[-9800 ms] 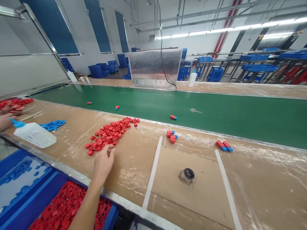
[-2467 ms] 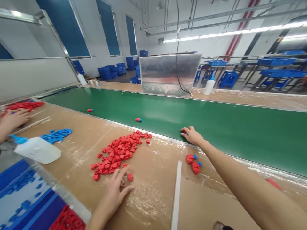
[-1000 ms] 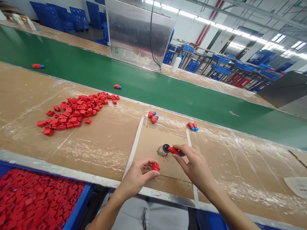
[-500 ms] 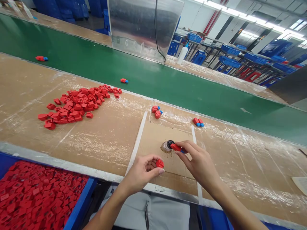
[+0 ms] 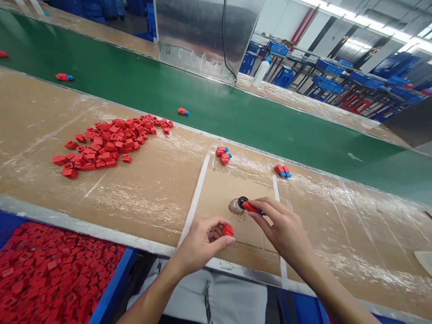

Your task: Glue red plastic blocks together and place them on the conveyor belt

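A small red plastic block (image 5: pixel 228 230) sits between the curled fingers and thumb of my left hand (image 5: pixel 204 240), just above the cardboard-covered bench. My right hand (image 5: pixel 278 222) pinches a red-and-blue plastic piece (image 5: pixel 249 206), its blue end partly hidden by the fingers. The red end of that piece is against a small round black-topped fixture (image 5: pixel 242 202) with a clear, glassy base. Two red-and-blue pieces (image 5: pixel 224 159) lie beyond the fixture, and another pair (image 5: pixel 282 171) lies to the right of them.
A pile of red blocks (image 5: pixel 108 144) spreads over the bench at the left. Below it stands a blue bin (image 5: pixel 113 283) full of red blocks. A green conveyor belt (image 5: pixel 135 90) carries a few pieces along the back. A white bottle (image 5: pixel 262 72) stands beyond the belt.
The pieces on the green belt have shifted right, and another red one appears at the far left. Both hands keep nearly the same pose and hold. The view has tilted slightly.
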`<state>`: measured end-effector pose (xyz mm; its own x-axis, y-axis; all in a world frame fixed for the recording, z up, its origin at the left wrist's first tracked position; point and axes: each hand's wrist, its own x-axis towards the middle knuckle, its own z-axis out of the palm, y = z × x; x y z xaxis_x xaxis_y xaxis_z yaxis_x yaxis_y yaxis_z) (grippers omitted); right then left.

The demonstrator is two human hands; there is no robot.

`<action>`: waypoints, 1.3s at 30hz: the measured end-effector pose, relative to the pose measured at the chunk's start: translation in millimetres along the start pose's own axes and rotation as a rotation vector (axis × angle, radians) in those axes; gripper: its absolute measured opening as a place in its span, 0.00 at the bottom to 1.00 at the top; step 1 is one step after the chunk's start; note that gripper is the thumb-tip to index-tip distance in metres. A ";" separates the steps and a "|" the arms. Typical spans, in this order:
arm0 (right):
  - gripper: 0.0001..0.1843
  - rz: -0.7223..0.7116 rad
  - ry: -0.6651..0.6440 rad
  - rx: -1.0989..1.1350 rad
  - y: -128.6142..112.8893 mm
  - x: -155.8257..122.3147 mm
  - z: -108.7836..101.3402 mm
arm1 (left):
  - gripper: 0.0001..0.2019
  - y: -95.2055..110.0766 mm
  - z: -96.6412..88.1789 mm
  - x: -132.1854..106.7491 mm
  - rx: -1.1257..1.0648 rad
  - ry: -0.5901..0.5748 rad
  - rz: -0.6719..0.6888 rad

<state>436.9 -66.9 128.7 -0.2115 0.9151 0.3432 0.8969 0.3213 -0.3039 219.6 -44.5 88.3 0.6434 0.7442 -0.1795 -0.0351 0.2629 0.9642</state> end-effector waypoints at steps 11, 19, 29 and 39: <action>0.09 -0.010 0.001 0.013 -1.5 0.5 -0.8 | 0.08 0.1 0.2 -0.1 0.013 0.005 -0.008; 0.08 -0.001 0.045 0.013 -3.9 3.2 -3.8 | 0.10 -0.6 -0.5 -0.5 0.007 0.008 0.014; 0.10 0.074 0.101 0.083 -3.1 8.1 -7.7 | 0.11 -7.8 -0.7 0.2 -0.131 -0.008 0.006; 0.09 0.120 0.036 0.373 -31.8 -13.8 -13.1 | 0.08 -11.0 -1.6 1.3 -0.151 -0.022 0.015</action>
<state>416.3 -93.0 145.2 -0.0938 0.9445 0.3147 0.7106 0.2849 -0.6433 219.6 -45.5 77.2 0.6584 0.7356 -0.1592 -0.1583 0.3422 0.9262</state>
